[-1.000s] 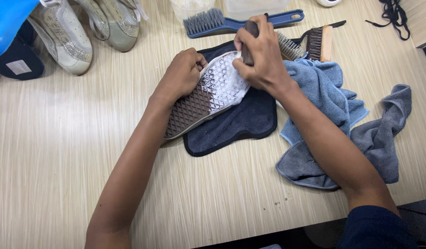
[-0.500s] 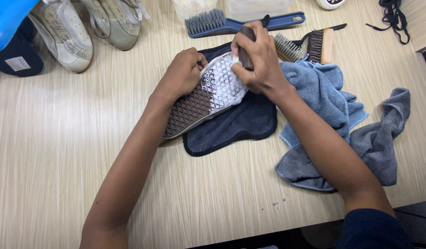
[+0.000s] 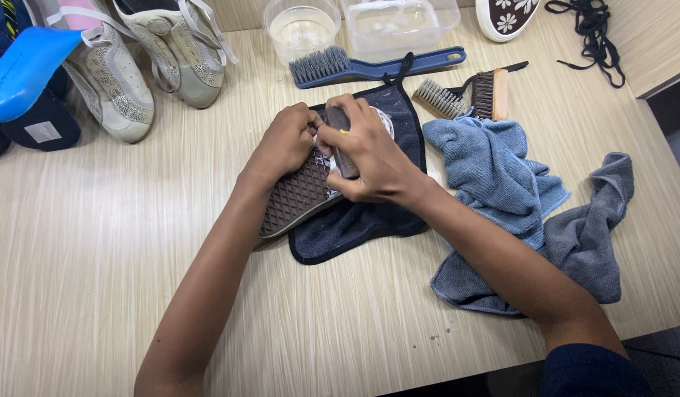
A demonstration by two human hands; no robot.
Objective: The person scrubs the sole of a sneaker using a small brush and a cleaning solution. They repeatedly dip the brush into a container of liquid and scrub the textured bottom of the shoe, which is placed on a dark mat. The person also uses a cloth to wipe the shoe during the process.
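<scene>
Scrubbing midway, by the look of it: left hand (image 3: 285,143) clamped on upturned shoe (image 3: 299,195) atop dark mat (image 3: 369,220); right hand (image 3: 365,158) closed around brush (image 3: 341,143) pressed on sole. Foam near toe; heel tread looked dry.

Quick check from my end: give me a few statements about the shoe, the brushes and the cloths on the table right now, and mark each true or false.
1. The shoe lies sole up on the dark mat. True.
2. The right hand holds a brush against the shoe. True.
3. The left hand rests flat on the table, away from the shoe. False: it grips the shoe.
4. The blue long-handled brush is in a hand. False: it lies beyond the mat, untouched.
5. Blue and grey cloths lie right of the mat. True.
</scene>
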